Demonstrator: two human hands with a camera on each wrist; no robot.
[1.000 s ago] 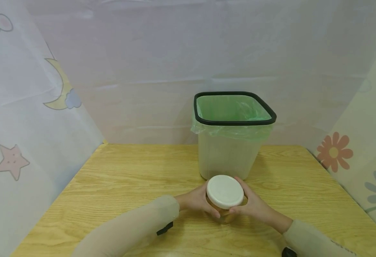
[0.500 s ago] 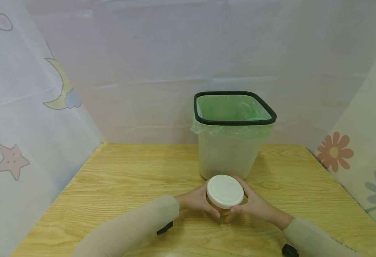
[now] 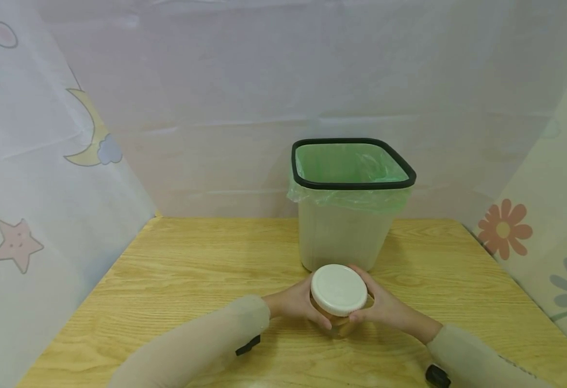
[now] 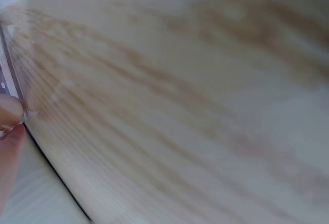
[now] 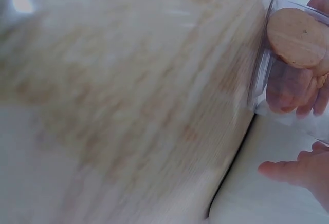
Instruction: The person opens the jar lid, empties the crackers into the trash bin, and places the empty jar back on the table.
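Observation:
A clear jar (image 5: 262,75) with a round white lid (image 3: 339,290) stands upright on the wooden table, just in front of the bin. Round tan-brown pieces (image 5: 295,38) show through its wall in the right wrist view; their kind is unclear. My left hand (image 3: 299,303) grips the jar from the left, its thumb at the front below the lid. From the right my right hand (image 3: 384,307) holds it, thumb also at the front. The far fingers are mostly hidden behind the jar. Only fingertips (image 4: 9,116) show at the left wrist view's edge.
Behind the jar stands a pale bin (image 3: 344,231) with a black rim and a green liner bag. Bare wood grain shows on the table (image 3: 206,253) left of the bin. Printed cloth walls (image 3: 215,108) enclose the back and sides.

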